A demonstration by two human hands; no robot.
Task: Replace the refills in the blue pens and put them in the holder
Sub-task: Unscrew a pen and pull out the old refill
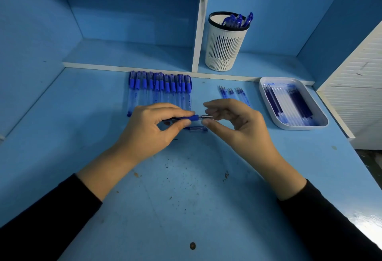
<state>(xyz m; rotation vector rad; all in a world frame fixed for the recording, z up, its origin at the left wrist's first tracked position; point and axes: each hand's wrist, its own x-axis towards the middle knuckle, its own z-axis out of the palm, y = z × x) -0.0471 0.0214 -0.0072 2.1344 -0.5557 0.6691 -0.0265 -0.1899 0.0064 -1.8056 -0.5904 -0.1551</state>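
While the left hand (153,128) grips a blue pen (191,118) by its barrel, level above the surface (186,198) with the metal tip pointing right, the right hand (237,124) curls its fingers at that tip; whether it pinches the tip I cannot tell. A small clear pen part (197,129) lies just below the hands. Behind them sits a row of capped blue pens (160,89), with loose refills (233,93) to the right and a white tray (266,95) of more refills beyond. The white slotted holder (226,43), already with several pens in it, stands on the shelf (268,62).
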